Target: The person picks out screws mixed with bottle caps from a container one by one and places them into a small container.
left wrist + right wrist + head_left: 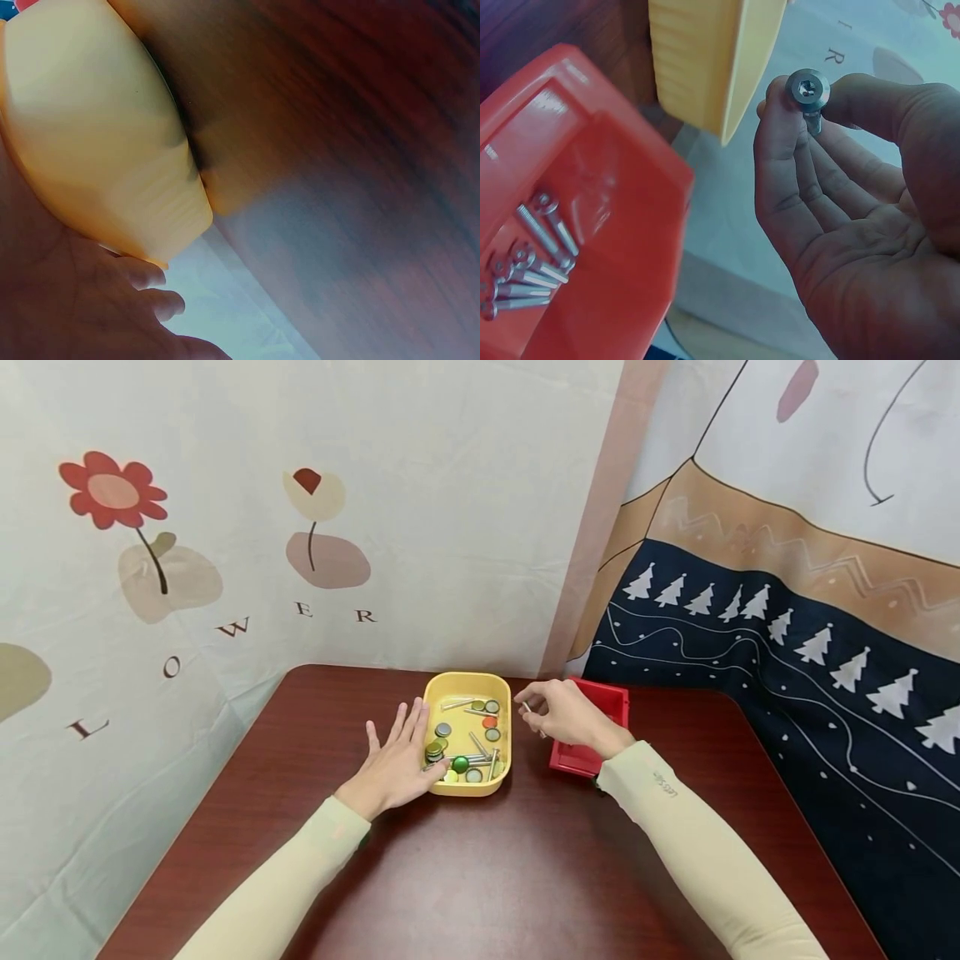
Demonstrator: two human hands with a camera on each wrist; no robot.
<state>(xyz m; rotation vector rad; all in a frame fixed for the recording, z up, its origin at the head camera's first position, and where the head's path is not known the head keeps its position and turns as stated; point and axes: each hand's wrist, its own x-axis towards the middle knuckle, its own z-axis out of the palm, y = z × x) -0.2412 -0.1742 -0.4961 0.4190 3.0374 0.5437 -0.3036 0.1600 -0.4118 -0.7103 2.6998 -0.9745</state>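
My left hand [393, 767] lies against the left side of the yellow tray [468, 675], fingers straight and the thumb over its near rim. Bottle caps [460, 764] in green, grey, orange and yellow lie in that tray among several loose screws [478, 744]. Between thumb and index finger, my right hand [855, 180] pinches a silver hex-socket screw [808, 91], its head facing the right wrist camera. This hand is in the air between the yellow tray and the red bin [577, 758]. Several similar screws [547, 225] lie inside the red bin.
The dark reddish-brown table [465, 877] carries both containers near its back edge. Behind it hangs a pale cloth with printed flowers [112, 491]. A navy cloth with white trees [756, 602] hangs at the right.
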